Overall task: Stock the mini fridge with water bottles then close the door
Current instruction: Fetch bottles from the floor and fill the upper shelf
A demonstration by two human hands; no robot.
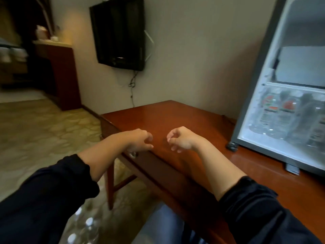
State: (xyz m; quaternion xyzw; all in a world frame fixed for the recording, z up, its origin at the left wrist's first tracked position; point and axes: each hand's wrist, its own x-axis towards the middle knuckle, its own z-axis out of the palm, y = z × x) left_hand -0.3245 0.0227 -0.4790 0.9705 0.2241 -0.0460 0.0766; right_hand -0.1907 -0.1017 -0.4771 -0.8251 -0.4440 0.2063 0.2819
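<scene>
Presently, the mini fridge (247,103) stands at the right on a wooden table (175,117), its interior exposed. The door itself is not seen in frame and is judged to be open.

- Stocked: a row of water bottles (288,117) is held upright on the lower shelf, packed side by side. Above it a grey panel (302,66) is seen; what lies behind it cannot be told.
- Unstocked: several more bottles (88,224) are seen by their white caps on the floor at lower left, well apart from the fridge.
- Progress, as judged: stocking is partly done. The floor bottles are left to be loaded, and the door is not yet closed.
- Left hand (139,140): held over the table's near edge, fingers loosely curled, nothing held.
- Right hand (181,139): held just beside the left, over the tabletop, fingers loosely curled, nothing held. Contact with the wood cannot be told for either hand.
- Surroundings: a dark television (119,32) is mounted on the wall beyond the table.
</scene>
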